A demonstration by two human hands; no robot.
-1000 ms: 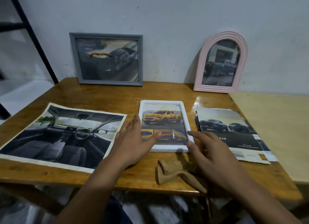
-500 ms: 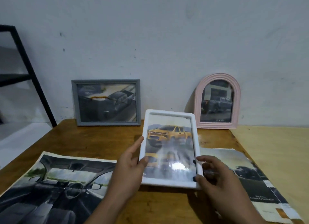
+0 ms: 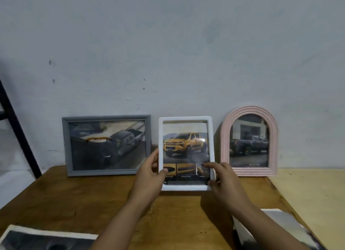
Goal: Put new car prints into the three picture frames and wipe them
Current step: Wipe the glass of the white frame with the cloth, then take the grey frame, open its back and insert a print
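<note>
We grip white frame [image 3: 185,153] upright, long axis vertical: left hand [image 3: 149,177] pinches left edge, right hand [image 3: 222,177] right edge. Gap between grey frame [image 3: 106,145] and pink frame [image 3: 249,140] lies straight behind.

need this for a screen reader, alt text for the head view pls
Both hands, left hand and right hand, hold a white frame with a yellow truck print upright between a grey frame and a pink arched frame on a wooden table.

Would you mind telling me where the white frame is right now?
In the head view, the white frame stands upright mid-table between the grey frame and the pink arched frame, gripped by both hands.
</note>
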